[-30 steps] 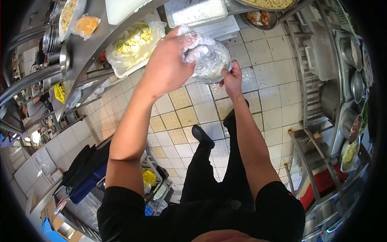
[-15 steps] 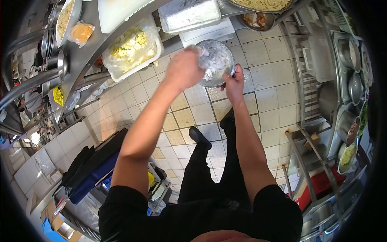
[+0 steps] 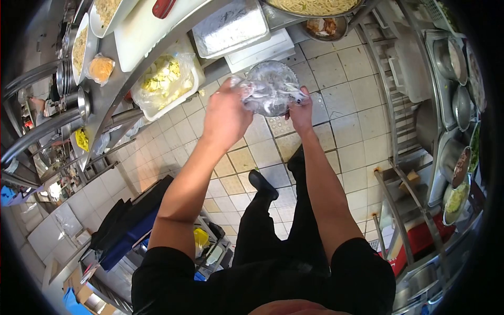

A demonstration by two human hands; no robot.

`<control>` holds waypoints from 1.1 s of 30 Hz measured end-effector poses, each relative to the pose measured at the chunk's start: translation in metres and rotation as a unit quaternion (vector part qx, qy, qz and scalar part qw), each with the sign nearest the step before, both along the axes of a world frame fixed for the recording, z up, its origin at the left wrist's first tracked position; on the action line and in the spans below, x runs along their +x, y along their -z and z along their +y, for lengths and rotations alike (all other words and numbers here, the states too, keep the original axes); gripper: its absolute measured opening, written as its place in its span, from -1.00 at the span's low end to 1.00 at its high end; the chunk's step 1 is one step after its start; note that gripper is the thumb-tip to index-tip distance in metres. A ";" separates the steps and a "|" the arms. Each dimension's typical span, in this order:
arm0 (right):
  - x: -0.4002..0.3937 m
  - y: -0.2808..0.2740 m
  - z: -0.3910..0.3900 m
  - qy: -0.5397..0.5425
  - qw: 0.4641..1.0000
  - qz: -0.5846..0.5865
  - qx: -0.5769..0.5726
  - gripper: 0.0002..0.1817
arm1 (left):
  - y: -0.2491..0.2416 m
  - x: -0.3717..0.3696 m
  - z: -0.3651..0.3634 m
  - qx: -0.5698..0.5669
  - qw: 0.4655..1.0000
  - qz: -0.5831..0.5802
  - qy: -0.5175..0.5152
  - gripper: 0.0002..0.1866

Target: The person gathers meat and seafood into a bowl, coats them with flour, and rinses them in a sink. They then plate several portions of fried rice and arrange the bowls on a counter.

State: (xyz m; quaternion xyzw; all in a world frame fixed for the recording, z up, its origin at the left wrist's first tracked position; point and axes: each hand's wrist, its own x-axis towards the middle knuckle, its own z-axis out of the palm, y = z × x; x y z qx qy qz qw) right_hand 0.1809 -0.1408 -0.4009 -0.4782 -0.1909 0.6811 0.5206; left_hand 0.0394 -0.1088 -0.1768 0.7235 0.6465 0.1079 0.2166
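A round metal bowl (image 3: pixel 268 109) is held out in front of me above the floor. Whitish, flour-dusted pieces (image 3: pixel 273 90), long and thin like small fish, are smeared by motion across it and reach its right rim. My right hand (image 3: pixel 300 111) grips that right rim, thumb on top. On the opposite side my left hand (image 3: pixel 227 116) is closed at the bowl's left edge, its fingertips partly hidden behind the hand and the blurred pieces. Just beyond the bowl is a white tray (image 3: pixel 231 29) with white powder in it.
Left of the bowl stands a white tub (image 3: pixel 197 79) with a bag of yellow-white chopped pieces. A white cutting board (image 3: pixel 157 31) bears a red-handled tool (image 3: pixel 163 7). Noodles (image 3: pixel 315 6) fill a pan at the back. A metal rack (image 3: pixel 383 100) stands right; tiled floor lies below.
The pieces have shifted and spread towards the bowl's right rim. My left hand has moved slightly left and down, while the right keeps its grip. The view has shifted a little.
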 end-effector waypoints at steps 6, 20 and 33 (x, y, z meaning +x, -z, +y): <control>0.001 0.009 0.004 -0.018 1.000 -0.010 0.011 -0.84 | -0.057 0.006 0.009 0.061 0.998 -0.019 0.008 -0.66; 0.007 0.026 0.014 0.030 0.996 -0.080 -0.015 -0.82 | -0.111 -0.019 0.024 0.161 0.979 -0.103 0.070 -0.66; -0.025 -0.046 0.014 0.072 0.997 -0.041 -0.007 -0.79 | 0.102 -0.019 0.077 -0.108 0.964 0.123 0.208 -0.72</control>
